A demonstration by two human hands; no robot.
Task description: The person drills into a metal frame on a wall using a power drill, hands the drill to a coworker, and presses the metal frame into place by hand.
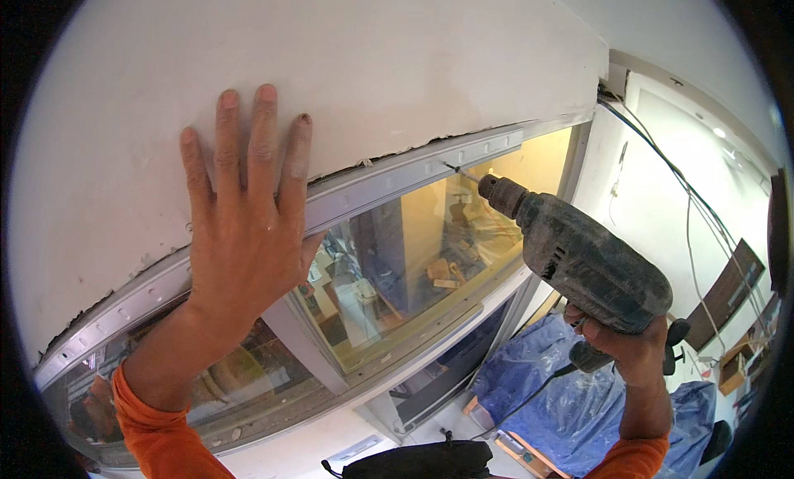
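Note:
My left hand (244, 210) lies flat with fingers spread on the pale wall panel (397, 57), its thumb near the metal strip below. Wrapped round the handle of a dusty dark power drill (591, 260) is my right hand (624, 343). The drill points up and to the left. Its thin bit (467, 174) reaches to a small dark screw or bit end on the grey metal strip (397, 177), close to the strip's right end; whether they touch cannot be told. The strip runs along the panel's ragged lower edge, above a window (413, 247).
Below the strip, the window's glass sits in a grey frame (306, 334). Dark cables (674, 173) hang at the right, beside a white wall. A blue plastic sheet (538, 380) covers things low on the right. The drill's cord (529, 396) trails down across it.

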